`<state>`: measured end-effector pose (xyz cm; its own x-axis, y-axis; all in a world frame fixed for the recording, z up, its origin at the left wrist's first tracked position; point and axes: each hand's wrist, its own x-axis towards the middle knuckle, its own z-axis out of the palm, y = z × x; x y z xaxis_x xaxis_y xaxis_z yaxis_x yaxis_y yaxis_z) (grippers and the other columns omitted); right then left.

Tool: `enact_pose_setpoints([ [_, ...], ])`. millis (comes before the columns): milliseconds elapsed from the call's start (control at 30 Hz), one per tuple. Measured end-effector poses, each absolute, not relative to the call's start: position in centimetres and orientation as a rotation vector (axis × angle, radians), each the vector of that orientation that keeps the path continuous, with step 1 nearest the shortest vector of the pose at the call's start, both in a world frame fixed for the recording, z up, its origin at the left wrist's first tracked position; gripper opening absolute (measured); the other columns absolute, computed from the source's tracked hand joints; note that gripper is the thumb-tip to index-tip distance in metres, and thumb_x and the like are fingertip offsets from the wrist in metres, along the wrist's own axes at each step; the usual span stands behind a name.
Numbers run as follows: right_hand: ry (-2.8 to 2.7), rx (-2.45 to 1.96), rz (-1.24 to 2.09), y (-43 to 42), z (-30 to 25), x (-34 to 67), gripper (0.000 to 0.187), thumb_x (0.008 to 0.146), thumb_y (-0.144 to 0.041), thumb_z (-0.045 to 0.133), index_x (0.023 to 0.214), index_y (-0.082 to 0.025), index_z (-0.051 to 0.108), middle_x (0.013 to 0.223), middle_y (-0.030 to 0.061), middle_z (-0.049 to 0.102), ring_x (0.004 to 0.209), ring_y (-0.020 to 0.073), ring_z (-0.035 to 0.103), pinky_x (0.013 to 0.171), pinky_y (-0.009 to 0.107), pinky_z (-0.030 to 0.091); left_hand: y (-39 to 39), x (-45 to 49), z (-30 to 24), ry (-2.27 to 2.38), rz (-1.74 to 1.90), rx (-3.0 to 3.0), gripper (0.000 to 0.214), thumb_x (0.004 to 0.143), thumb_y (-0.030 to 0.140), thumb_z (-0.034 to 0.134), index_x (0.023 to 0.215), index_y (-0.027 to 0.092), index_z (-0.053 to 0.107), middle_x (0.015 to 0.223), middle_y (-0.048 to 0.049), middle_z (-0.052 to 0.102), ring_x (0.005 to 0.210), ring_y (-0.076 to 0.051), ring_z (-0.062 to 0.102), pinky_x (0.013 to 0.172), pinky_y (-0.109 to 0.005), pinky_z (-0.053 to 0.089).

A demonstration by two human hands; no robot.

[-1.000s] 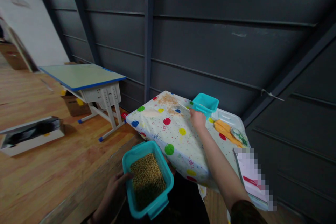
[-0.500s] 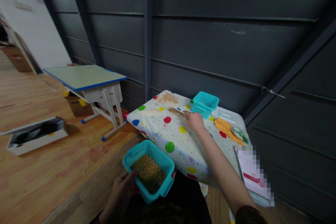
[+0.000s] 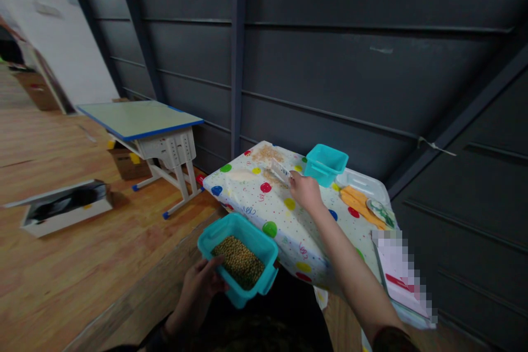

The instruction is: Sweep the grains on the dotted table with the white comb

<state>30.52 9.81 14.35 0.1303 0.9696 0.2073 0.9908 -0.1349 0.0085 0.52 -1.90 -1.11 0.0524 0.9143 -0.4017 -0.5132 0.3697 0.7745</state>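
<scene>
My left hand (image 3: pixel 201 284) grips the near left rim of a teal plastic box (image 3: pixel 208 234), with the thumb over the edge. Small round yellowish and greenish dried beans (image 3: pixel 239 262) cover the box's floor. Over the table, my right hand (image 3: pixel 306 190) is closed on a flat white slotted tool (image 3: pixel 281 171), its exact kind unclear. The tool stands tilted with its face showing, just above a small patch of brownish grains (image 3: pixel 272 178). Behind it a wider layer of tan grains (image 3: pixel 267 154) is spread on the cloth. Whether the tool touches the cloth is unclear.
A balloon-print cloth covers the table (image 3: pixel 251 195). At its back right are a second teal box (image 3: pixel 325 165), a clear tray (image 3: pixel 367 182), an orange cloth (image 3: pixel 357 203) and a clipboard (image 3: pixel 398 269). A school desk (image 3: pixel 140 118) stands left; a dark panelled wall (image 3: pixel 330 66) rises behind.
The white tool has turned from nearly flat to tilted up, so its slotted face shows. The whole view has shifted slightly; the left hand still grips the bean box.
</scene>
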Motion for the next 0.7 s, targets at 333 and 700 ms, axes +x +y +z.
enact_pose_setpoints([
  [333, -1.6, -1.848, 0.115, 14.5, 13.9, 31.4, 0.025, 0.097, -0.023, 0.067, 0.112, -0.013, 0.085, 0.103, 0.0115, 0.087, 0.094, 0.0268, 0.08, 0.081, 0.03, 0.056, -1.1, 1.5, 0.3, 1.043, 1.165, 0.5, 0.06, 0.042, 0.054, 0.109, 0.06, 0.019, 0.064, 0.042, 0.0086, 0.054, 0.039, -0.012, 0.054, 0.041, -0.025, 0.05],
  [700, -1.29, -1.892, 0.405, 16.4, 10.0, 34.8, 0.018, 0.084, -0.02, 0.073, 0.096, -0.015, 0.085, 0.075, 0.0052, 0.081, 0.071, 0.0222, 0.077, 0.066, 0.026, 0.058, -1.6, 1.7, 0.7, 1.029, 1.155, 0.502, 0.06, 0.045, 0.058, 0.109, 0.072, 0.018, 0.073, 0.049, 0.0063, 0.062, 0.043, -0.011, 0.055, 0.044, -0.023, 0.052],
])
